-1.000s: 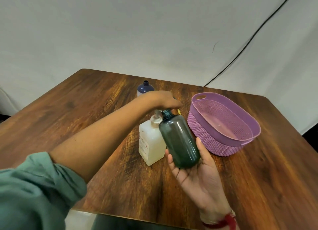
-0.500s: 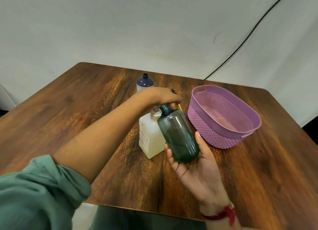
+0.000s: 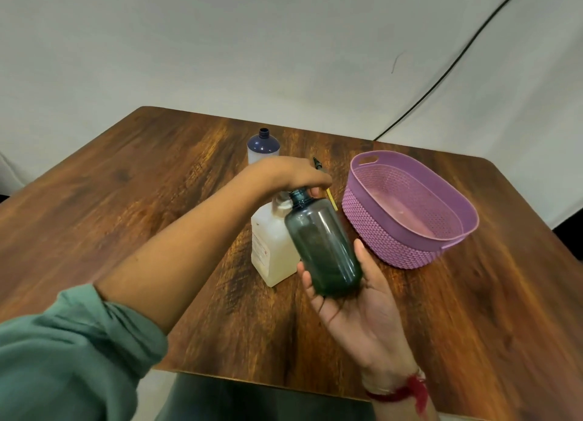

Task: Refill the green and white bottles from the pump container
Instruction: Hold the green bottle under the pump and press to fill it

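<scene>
The left hand (image 3: pixel 293 173) lies palm down over the head of the pump container (image 3: pixel 271 250), fingers bent down over its front. The hand hides the pump head, so I cannot tell whether it grips the head or only presses on it. The pump container, a pale squarish jug with a printed label on its side, stands upright on the wooden table (image 3: pixel 126 184) near the middle. The right hand (image 3: pixel 356 307) is turned palm up and grasps the green bottle (image 3: pixel 325 244) low on its body, thumb along the right side and fingers wrapped round behind it. The green bottle is off the table, uncapped and tilted, with its neck leaning up and to the left so that the mouth sits just under the left fingertips, right beside the pump head. The white bottle (image 3: pixel 263 147), dark blue at the shoulder and uncapped, stands upright behind the left hand, apart from the pump container. A pen (image 3: pixel 317 163) lies on the table behind the left hand, partly hidden. A purple basket (image 3: pixel 394 250) sits to the right, close to the green bottle. The left arm wears a pushed-up green sleeve (image 3: pixel 63 357), and a red thread (image 3: pixel 407 389) circles the right wrist.
</scene>
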